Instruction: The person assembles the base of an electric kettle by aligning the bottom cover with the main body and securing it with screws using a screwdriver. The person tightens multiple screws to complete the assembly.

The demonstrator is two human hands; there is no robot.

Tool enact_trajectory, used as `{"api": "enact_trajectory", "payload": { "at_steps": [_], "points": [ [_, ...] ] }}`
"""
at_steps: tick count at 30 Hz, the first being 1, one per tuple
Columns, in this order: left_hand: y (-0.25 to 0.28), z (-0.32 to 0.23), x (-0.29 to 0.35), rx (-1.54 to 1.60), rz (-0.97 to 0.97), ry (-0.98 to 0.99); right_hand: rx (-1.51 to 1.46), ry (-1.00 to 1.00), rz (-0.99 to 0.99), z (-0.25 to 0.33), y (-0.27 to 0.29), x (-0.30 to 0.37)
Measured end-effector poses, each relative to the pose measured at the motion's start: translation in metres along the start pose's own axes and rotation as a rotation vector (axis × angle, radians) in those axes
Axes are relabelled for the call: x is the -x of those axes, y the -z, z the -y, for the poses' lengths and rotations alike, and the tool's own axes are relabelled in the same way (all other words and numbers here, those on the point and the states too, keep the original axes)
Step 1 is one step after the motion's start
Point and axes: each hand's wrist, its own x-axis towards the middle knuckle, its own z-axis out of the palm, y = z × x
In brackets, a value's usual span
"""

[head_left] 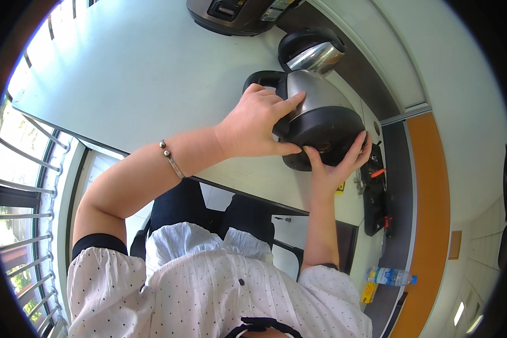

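An electric kettle (319,93) of brushed metal, with a black handle and black base, is tipped over so that its underside, with a round connector in the middle, turns toward me. My left hand (259,121) grips it by the side near the handle, index finger against the metal body and thumb at the base's edge. On the opposite side, my right hand (341,163) is closed around the rim of the base, its thumb on the underside. Part of the handle is hidden behind my left hand.
Just behind the kettle stands another shiny metal and black vessel (315,56). A dark rounded appliance (231,16) sits at the table's (152,73) far edge. To the right lie black tools with red parts (376,191) and a water bottle (391,276). Barred windows line the left.
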Motion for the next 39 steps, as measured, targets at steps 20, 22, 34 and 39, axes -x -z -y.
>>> {"api": "enact_trajectory", "payload": {
  "at_steps": [20, 22, 34, 39],
  "points": [
    [-0.0024, 0.0038, -0.0009, -0.003, -0.031, -0.050, -0.095, -0.085, 0.006, -0.0036, -0.0041, 0.0066],
    [-0.0031, 0.0044, -0.0009, 0.005, -0.037, -0.060, -0.099, -0.105, 0.005, -0.0017, -0.0038, 0.0070],
    [-0.0024, 0.0042, -0.0020, -0.018, -0.027, -0.106, -0.097, -0.156, -0.017, 0.0017, -0.0040, 0.0065],
    [-0.0028, 0.0046, -0.0023, -0.025, -0.033, -0.120, -0.115, -0.186, -0.012, 0.0022, -0.0042, 0.0064]
  ]
}}
